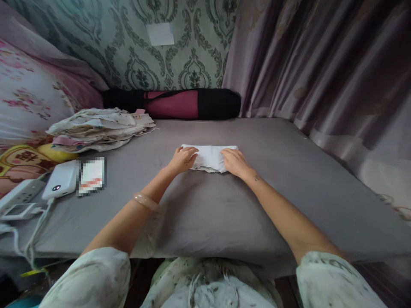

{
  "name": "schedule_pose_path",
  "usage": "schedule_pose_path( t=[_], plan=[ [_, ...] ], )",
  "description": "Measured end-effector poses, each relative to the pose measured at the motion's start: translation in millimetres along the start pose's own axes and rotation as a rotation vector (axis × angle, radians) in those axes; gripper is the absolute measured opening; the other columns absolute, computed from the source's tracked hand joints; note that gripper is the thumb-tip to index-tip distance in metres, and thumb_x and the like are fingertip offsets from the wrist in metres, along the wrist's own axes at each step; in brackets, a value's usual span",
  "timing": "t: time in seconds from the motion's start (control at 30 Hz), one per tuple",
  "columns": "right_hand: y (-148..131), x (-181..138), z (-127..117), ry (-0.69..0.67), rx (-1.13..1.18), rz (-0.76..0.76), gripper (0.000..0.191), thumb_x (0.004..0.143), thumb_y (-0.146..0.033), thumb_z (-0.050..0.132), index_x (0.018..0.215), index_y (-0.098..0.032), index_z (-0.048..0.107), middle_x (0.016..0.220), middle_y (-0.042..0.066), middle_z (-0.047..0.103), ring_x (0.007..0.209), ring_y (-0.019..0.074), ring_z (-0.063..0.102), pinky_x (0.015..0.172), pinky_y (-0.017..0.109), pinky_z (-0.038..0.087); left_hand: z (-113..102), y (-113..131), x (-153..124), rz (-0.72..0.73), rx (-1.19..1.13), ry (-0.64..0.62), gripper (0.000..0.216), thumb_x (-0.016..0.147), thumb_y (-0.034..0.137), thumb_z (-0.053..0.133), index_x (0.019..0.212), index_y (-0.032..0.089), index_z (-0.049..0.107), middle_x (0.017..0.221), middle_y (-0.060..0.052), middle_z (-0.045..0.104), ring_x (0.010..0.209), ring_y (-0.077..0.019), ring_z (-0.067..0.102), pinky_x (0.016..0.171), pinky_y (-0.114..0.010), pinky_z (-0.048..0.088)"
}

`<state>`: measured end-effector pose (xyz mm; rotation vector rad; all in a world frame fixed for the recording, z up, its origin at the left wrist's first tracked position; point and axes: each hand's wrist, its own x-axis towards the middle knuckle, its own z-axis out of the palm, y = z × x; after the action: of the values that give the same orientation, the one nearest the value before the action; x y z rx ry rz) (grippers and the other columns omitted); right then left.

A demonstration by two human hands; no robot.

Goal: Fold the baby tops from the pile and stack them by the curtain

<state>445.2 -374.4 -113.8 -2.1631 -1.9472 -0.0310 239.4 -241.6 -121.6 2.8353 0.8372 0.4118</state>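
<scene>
Our left hand's (183, 160) bent fingers (190, 150) lie on the L end of a white, folded, flat fabric piece (209, 156), and our right hand's (236, 162) fingers (226, 153) curl over its R end; both sets touch it, but can't tell if they're pinching or just pressing. The piece lies approx. mid-bed, directly in front of us, w/ its long straight edge away from us and a ruffled edge on our side. Under it is the bed (205, 205) w/ smooth grey fabric cover. On our L forearm there's a pale pink, glossy bangle (146, 202). Further L: a small white-and-orange rectangular item (92, 175), pixelated, so no details; just beside it a white plastic box w/ round dark display (61, 179), then a white power strip (21, 194) w/ cables. Behind those, a crumpled, cream, printed fabric pile (105, 128). At the far edge, a long black-and-magenta cylindrical bag (175, 104) lies along the green-grey damask-patterned wall (141, 77); R side, a purple-grey draped curtain (276, 64).
</scene>
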Motion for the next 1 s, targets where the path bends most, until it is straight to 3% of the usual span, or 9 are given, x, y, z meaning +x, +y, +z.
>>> schedule_pose_path(
  t=[0.13, 0.23, 0.77, 1.0],
  plan=[
    [-28.4, 27.0, 20.0, -0.012, 0.009, 0.032, 0.047, 0.094, -0.018, 0.029, 0.138, -0.010, 0.045, 0.146, 0.014, 0.044, 0.138, 0.0246, 0.034, 0.113, 0.041, 0.019, 17.0, 21.5, 20.2, 0.009, 0.042, -0.063, 0.044, 0.096, 0.028, 0.032, 0.136, 0.017, 0.045, 0.146, -0.012, 0.046, 0.138, -0.0248, 0.035, 0.114, -0.051, 0.019],
    [-34.0, 39.9, 30.9, -0.053, 0.016, 0.052, 0.052, 0.094, -0.021, 0.030, 0.143, -0.005, 0.038, 0.151, 0.016, 0.036, 0.142, 0.0263, 0.027, 0.115, 0.045, 0.015, 28.6, 27.5, 30.1, -0.011, 0.059, -0.089, 0.048, 0.096, 0.028, 0.030, 0.141, 0.015, 0.039, 0.150, -0.012, 0.040, 0.143, -0.0259, 0.027, 0.115, -0.054, 0.014],
    [-20.7, 43.2, 51.6, -0.004, 0.050, 0.155, 0.054, 0.097, -0.031, 0.026, 0.144, -0.009, 0.038, 0.151, 0.014, 0.038, 0.141, 0.0261, 0.028, 0.116, 0.045, 0.014, 55.4, 22.7, 35.9, -0.160, 0.023, -0.069, 0.053, 0.097, 0.041, 0.024, 0.146, 0.024, 0.035, 0.152, -0.008, 0.037, 0.142, -0.0278, 0.027, 0.115, -0.055, 0.017],
    [-11.7, 40.6, 53.2, 0.006, 0.040, 0.288, 0.056, 0.097, -0.036, 0.028, 0.142, -0.005, 0.040, 0.151, 0.018, 0.036, 0.142, 0.0290, 0.025, 0.115, 0.048, 0.014, 48.8, 20.1, 31.5, -0.221, 0.059, -0.084, 0.062, 0.096, 0.051, 0.023, 0.145, 0.016, 0.037, 0.153, -0.016, 0.032, 0.143, -0.0331, 0.024, 0.114, -0.053, 0.016]
  ],
)
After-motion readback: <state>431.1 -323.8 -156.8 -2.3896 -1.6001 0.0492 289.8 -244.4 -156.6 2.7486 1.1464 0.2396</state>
